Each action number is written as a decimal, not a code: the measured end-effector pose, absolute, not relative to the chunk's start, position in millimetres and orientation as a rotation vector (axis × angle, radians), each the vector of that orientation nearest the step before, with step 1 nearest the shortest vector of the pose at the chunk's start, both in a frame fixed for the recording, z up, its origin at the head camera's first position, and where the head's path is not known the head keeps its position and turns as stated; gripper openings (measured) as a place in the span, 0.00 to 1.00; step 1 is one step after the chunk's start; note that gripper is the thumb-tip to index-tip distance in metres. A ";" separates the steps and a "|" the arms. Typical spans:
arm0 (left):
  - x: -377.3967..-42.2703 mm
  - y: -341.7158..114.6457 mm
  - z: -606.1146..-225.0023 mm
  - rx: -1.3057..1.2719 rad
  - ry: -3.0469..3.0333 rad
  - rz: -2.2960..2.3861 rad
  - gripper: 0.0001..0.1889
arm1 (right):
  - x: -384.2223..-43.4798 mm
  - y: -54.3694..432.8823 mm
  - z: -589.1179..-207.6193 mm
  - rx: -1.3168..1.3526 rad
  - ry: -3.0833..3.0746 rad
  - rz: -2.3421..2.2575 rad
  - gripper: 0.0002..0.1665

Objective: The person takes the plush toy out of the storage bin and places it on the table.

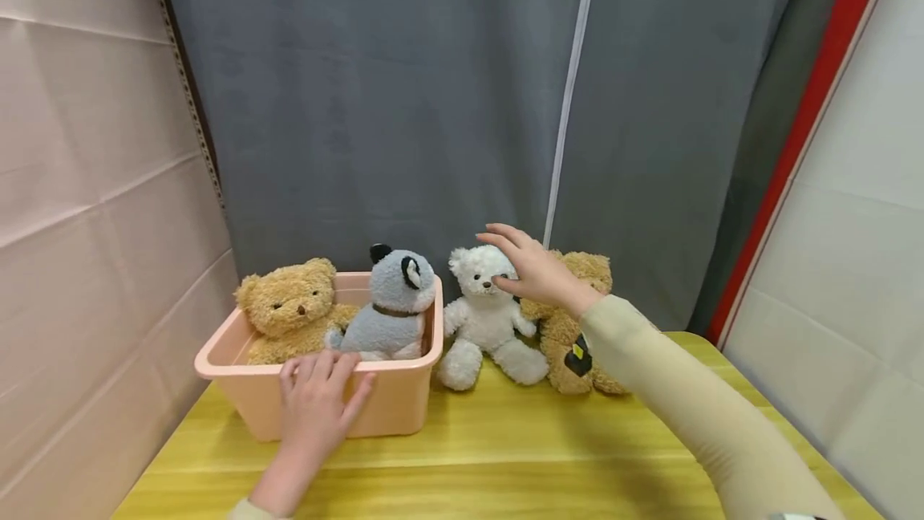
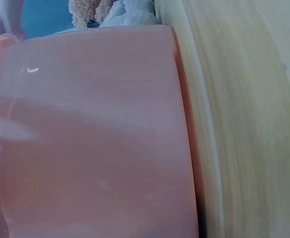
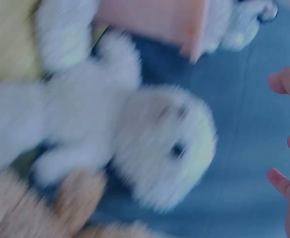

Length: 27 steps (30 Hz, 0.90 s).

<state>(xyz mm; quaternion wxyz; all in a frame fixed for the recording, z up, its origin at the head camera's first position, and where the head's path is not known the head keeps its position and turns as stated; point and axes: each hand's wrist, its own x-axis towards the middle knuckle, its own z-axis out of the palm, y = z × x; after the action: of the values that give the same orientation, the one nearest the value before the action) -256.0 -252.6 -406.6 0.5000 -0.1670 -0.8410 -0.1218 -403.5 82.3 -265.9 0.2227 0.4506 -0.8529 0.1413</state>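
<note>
My left hand (image 1: 318, 400) holds the near rim of a pink plastic bin (image 1: 393, 400), its fingers bent over the edge and the thumb spread along the outer wall. Inside the bin sit a brown teddy bear (image 1: 289, 307) at left and a grey plush dog (image 1: 390, 327) with a dark collar at right. Beside the bin a white teddy bear (image 1: 487, 319) sits upright. My right hand (image 1: 537, 267), fingers spread and holding nothing, is raised in front of its head. In the right wrist view, fingers (image 3: 284, 181) show apart from the white bear's head (image 3: 165, 144).
Another brown teddy bear (image 1: 566, 335) with a dark tag sits right of the white one, partly behind my right arm. All stand on a yellow wood-grain table (image 1: 476, 456). A grey curtain (image 1: 390, 103) hangs behind, with pale fabric walls at both sides.
</note>
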 end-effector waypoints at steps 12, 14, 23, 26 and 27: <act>-255.5 -251.0 -407.0 -0.391 -2.042 -0.277 0.19 | -386.3 -42.6 -219.5 1.451 -2.251 0.377 0.40; -253.7 -250.5 -408.2 -0.380 -2.044 -0.280 0.20 | -386.4 -59.1 -214.0 1.455 -2.243 0.354 0.39; -245.1 -242.6 -410.1 -0.358 -2.047 -0.271 0.21 | -392.9 -112.7 -210.1 1.487 -2.052 0.092 0.34; -243.5 -239.6 -409.6 -0.363 -2.045 -0.269 0.21 | -393.7 -126.5 -219.1 1.495 -2.020 0.018 0.34; -242.7 -238.7 -409.8 -0.363 -2.043 -0.269 0.22 | -393.3 -131.0 -222.6 1.497 -2.027 0.014 0.34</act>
<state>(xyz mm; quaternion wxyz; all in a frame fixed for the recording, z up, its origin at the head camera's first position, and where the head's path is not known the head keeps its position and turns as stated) -242.7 -238.7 -409.8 0.5008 -0.1502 -0.8451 -0.1111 -393.3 -131.0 -222.6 0.3057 0.5656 -0.7659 0.0054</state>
